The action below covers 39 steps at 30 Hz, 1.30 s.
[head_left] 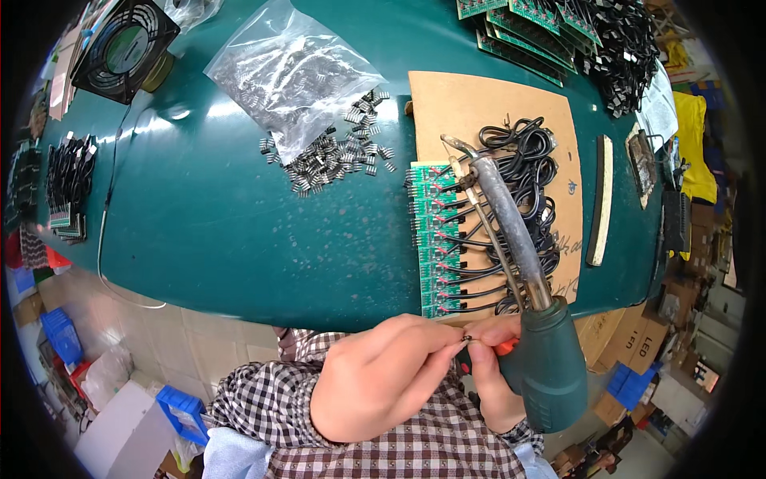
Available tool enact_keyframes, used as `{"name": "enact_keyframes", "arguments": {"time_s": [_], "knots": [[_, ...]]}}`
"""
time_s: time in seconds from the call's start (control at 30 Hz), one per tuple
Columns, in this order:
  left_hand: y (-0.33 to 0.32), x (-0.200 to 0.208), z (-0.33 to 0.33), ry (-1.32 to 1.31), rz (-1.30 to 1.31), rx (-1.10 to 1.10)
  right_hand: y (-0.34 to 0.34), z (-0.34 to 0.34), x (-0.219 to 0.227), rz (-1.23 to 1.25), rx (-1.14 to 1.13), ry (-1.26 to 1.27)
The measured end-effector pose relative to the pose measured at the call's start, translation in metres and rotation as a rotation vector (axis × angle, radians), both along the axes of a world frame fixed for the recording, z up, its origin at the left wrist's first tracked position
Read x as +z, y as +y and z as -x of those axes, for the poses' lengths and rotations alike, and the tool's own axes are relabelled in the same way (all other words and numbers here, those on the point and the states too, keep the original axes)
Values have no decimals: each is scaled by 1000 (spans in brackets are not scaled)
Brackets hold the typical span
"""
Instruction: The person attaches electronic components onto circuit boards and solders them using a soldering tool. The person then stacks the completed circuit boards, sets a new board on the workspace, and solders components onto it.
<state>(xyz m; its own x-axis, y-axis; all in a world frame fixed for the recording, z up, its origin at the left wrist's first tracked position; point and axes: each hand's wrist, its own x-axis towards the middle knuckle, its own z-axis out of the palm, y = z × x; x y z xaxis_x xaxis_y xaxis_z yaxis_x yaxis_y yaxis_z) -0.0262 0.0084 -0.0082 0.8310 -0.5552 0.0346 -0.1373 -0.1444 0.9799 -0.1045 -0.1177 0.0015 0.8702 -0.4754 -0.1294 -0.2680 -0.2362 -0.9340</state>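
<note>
My right hand is wrapped round the dark green handle of a soldering gun, whose long metal barrel and thin feed tube point away over the board. Just in front of me, my left hand pinches a tiny dark piece against my right fingertips; its kind cannot be made out. Under the barrel lies a strip of green circuit boards with pins along its left edge. Black cables run from its right side, with red wires at the joints. A brown backing board carries the strip and the coiled cables.
Small black pin connectors lie heaped beside a clear plastic bag of more. A black fan stands far left. Finished-looking boards and bundled black cables lie far right, beyond a pale bar.
</note>
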Motion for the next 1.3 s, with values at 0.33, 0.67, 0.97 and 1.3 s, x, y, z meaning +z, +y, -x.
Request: {"name": "enact_keyframes", "arguments": {"time_s": [0.33,0.67,0.97,1.3], "knots": [[0,-35,-20,540,54,215,3,31,-3,-138,-198,-110],[-7,-44,-20,672,115,216,6,77,-17,-258,-255,-27],[-9,-46,-18,689,145,240,5,82,-12,-284,-253,95],[-8,-45,-19,710,174,233,2,86,-13,-392,-204,143]]}}
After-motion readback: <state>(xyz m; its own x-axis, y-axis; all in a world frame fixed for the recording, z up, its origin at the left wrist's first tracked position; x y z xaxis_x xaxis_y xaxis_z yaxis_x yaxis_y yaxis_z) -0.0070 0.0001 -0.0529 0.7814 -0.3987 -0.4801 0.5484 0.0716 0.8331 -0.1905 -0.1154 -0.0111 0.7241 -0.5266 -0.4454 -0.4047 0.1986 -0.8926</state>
